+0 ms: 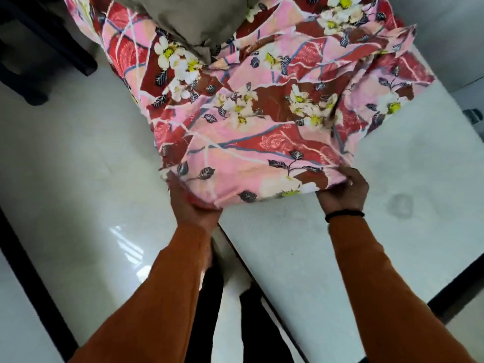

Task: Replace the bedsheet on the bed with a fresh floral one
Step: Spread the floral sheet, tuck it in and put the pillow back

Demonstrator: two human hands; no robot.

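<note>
A pink and red floral bedsheet (262,106) with white flowers lies bunched across the far part of a bare white mattress (353,244). My left hand (191,203) grips the sheet's near edge at the mattress corner. My right hand (343,192), with a black band on its wrist, grips the same edge further right. The stretch of sheet between the two hands is pulled taut above the mattress. A grey-beige pillow (193,19) rests on the sheet at the top.
Glossy white floor tiles (78,166) spread to the left of the bed. Dark furniture (39,48) stands at the top left. A dark line crosses the floor at the lower left. My legs in dark trousers (209,310) stand at the bed's corner.
</note>
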